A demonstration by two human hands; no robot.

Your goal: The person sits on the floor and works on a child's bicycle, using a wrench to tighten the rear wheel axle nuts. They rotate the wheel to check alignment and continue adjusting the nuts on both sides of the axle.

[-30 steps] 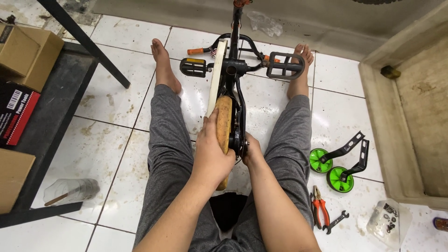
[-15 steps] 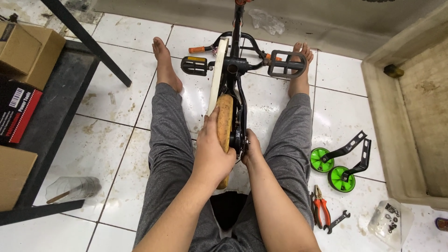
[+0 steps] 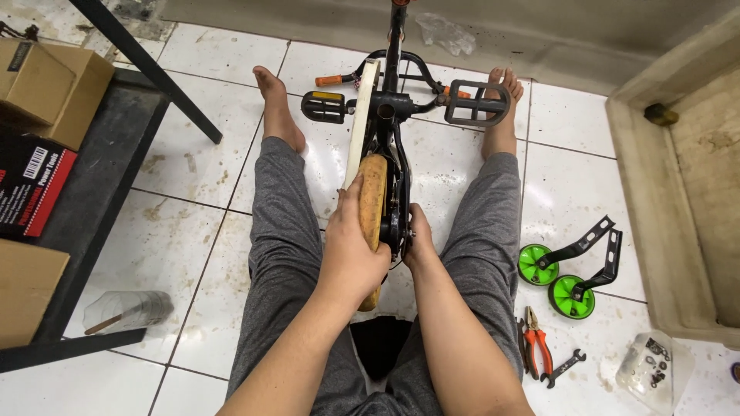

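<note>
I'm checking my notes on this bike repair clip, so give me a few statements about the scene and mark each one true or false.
1. The left hand grips the tan wheel of the small bike. True.
2. The right hand holds the orange-handled pliers. False: the pliers lie on the tiled floor beside the right leg, and the hand is at the wheel hub.
3. Two green training wheels lie on the floor to the person's right. True.
4. The wrench sits on the black shelf. False: it lies on the floor next to the pliers.
5. The person wears shoes. False: both feet are bare.
</note>
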